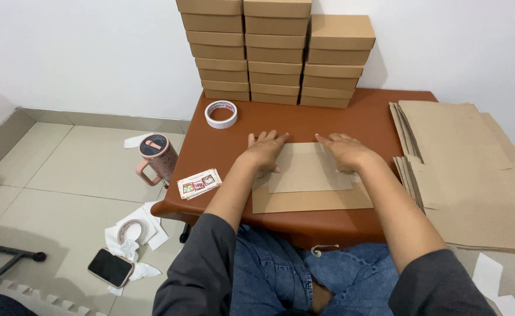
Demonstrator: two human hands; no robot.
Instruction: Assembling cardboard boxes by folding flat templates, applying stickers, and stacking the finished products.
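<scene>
Flat cardboard box blank (pixel 310 181) on my table (pixel 351 120): light, thin, creases easily. Left hand (pixel 264 151) and right hand (pixel 344 151) press its folded flap, palms flat, gripping nothing; I'd take the edges.

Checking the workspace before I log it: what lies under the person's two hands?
Both the left hand and right hand press on a flat brown cardboard sheet, folded over itself, lying on the reddish-brown table. The table beneath the cardboard is hidden.

Bright, even indoor light; sharp, soft shadows.
</scene>
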